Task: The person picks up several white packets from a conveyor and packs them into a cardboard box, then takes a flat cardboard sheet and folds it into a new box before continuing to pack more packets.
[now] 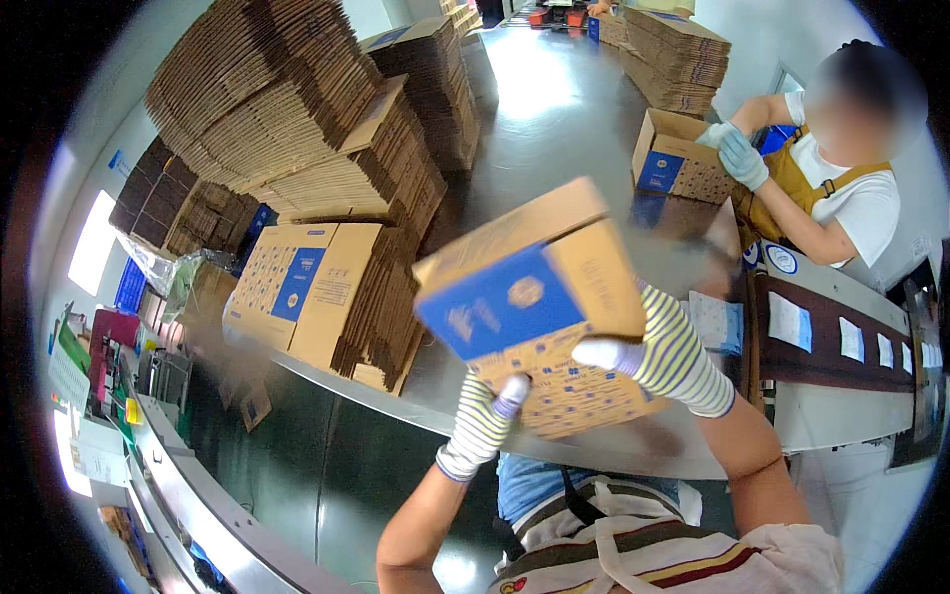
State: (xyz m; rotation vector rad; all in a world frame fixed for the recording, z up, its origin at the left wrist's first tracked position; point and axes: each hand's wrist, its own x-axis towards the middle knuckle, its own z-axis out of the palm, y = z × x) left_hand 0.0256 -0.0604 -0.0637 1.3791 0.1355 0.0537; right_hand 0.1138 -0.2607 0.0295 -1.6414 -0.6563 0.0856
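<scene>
Item: cardboard box [529,297], brown with a blue panel and small printed pattern. Raised above the near edge of the steel table [554,109], tilted, blurred by motion.

Progress, judged: already opened out from flat into box shape; flaps on the underside apparently not yet closed, though hidden from view. Large stock of flat blanks left to do.

Left hand [482,424], striped glove: gripping the box's lower edge from below, fingers closed on the cardboard.
Right hand [665,358], striped glove: clamped on the box's right lower side, fingertips pressed on the patterned face.

Nearby: stack of flat boxes [327,297] on the table to the left; taller piles of flat cardboard [267,89] behind. Across the table, a co-worker's gloved hand [740,158] on a second box [678,158], already formed.
</scene>
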